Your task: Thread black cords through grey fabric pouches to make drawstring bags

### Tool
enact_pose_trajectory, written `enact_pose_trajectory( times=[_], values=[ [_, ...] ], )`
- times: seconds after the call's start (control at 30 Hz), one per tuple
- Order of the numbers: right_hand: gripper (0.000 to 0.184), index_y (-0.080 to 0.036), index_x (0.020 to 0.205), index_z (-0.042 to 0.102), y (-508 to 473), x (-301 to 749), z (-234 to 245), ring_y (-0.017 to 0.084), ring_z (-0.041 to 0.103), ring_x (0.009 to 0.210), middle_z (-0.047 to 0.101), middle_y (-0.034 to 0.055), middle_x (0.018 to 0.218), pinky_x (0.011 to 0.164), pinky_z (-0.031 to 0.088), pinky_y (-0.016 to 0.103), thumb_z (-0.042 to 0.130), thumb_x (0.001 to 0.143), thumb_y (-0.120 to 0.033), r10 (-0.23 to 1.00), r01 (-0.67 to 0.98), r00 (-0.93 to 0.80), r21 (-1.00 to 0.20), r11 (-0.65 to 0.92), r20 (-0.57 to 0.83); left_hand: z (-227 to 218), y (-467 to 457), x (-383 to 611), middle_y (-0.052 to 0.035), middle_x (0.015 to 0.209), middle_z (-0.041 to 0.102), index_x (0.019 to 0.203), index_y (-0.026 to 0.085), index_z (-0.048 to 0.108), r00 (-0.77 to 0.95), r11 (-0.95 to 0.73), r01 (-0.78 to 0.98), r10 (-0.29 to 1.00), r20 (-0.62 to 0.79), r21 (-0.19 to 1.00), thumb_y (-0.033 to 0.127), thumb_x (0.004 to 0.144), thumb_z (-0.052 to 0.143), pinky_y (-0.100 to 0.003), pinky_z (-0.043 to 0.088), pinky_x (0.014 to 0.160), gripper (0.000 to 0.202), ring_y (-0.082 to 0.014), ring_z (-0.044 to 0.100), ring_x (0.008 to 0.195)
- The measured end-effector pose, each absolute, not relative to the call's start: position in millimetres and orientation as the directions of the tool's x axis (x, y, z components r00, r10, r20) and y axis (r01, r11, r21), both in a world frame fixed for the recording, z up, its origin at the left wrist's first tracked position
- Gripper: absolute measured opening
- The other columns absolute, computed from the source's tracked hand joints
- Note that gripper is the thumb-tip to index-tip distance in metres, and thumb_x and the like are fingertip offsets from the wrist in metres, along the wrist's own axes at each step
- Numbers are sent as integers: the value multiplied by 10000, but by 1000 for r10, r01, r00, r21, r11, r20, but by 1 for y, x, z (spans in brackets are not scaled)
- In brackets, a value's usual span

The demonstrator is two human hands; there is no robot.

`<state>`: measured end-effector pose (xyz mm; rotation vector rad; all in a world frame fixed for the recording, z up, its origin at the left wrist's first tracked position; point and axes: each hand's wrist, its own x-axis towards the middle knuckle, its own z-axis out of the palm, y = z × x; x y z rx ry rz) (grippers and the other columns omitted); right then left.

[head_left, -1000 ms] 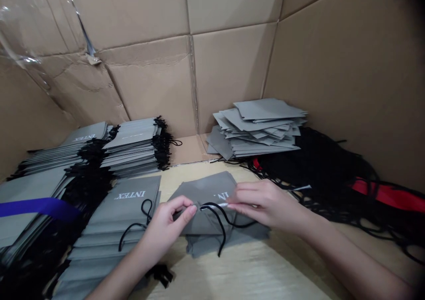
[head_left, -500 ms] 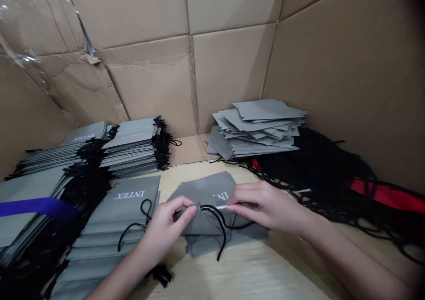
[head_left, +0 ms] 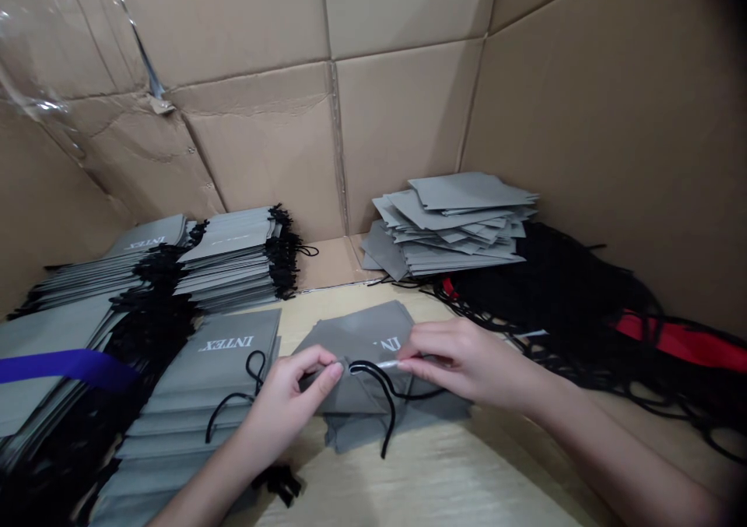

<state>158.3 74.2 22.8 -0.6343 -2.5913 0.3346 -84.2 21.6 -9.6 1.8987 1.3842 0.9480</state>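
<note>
A grey cloth pouch (head_left: 362, 336) with white lettering lies on the pale wooden table (head_left: 432, 480). My left hand (head_left: 292, 402) pinches the pouch's top hem between thumb and fingers. My right hand (head_left: 461, 360) pinches a thin silvery tool (head_left: 379, 365) that carries a black drawstring cord (head_left: 388, 402) at the hem. The cord loops down over the pouch toward me. Another grey pouch lies partly under this one.
Stacks of finished grey pouches (head_left: 204, 387) with black cords fill the left side, one bound by a blue strap (head_left: 64, 365). A loose pile of plain grey pouches (head_left: 449, 227) sits at the back. A heap of black cords (head_left: 572, 309) with red ties lies on the right. Cardboard walls (head_left: 397, 107) surround the table.
Almost nothing has changed; both hands keep their pinch at the hem, and the left thumb has shifted slightly.
</note>
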Motion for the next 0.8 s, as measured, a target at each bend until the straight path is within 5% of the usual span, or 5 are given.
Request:
enact_pose_trajectory(
  times=[0.6, 0.8],
  values=[
    [203, -176, 793, 593, 71, 154, 25, 95, 496, 601, 599, -7, 701, 549, 344, 190, 462, 894, -294, 569, 428, -768, -426, 797, 293, -17, 21, -80, 24, 613, 529, 752, 171, 575, 126, -334, 646, 934, 335, 686, 375, 850, 450, -187, 344, 529, 259, -106, 455, 558],
    [203, -180, 780, 578, 68, 153, 24, 107, 499, 603, 593, -1, 694, 549, 354, 199, 451, 896, -287, 562, 459, -761, -344, 819, 323, -15, 20, -79, 23, 611, 531, 738, 173, 573, 112, -327, 631, 935, 335, 703, 369, 848, 452, -190, 354, 532, 255, -110, 464, 559]
  ],
)
